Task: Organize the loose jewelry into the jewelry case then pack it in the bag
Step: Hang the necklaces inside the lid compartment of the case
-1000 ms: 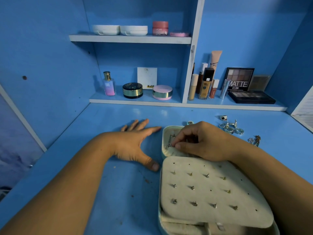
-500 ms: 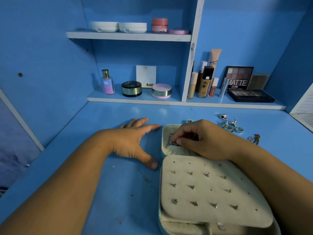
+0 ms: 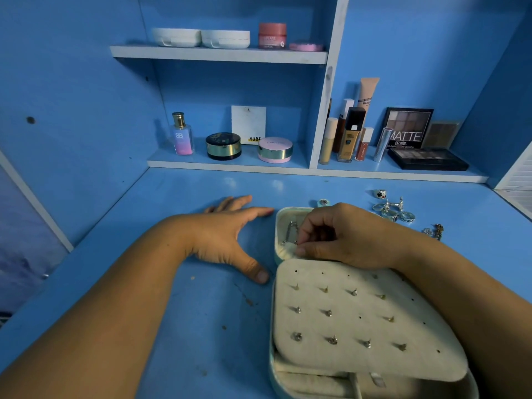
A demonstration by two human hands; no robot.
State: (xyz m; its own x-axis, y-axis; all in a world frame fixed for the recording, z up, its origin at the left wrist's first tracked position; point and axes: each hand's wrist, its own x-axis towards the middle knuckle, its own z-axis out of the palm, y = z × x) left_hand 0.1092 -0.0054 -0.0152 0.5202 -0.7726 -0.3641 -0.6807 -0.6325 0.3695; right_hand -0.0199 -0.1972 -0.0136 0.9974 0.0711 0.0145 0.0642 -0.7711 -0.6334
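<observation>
right hand has drawn back, pinching chain in case.

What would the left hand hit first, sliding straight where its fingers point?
Probably the jewelry case rim near its far corner, close ahead of the left hand; it could skim past.
</observation>
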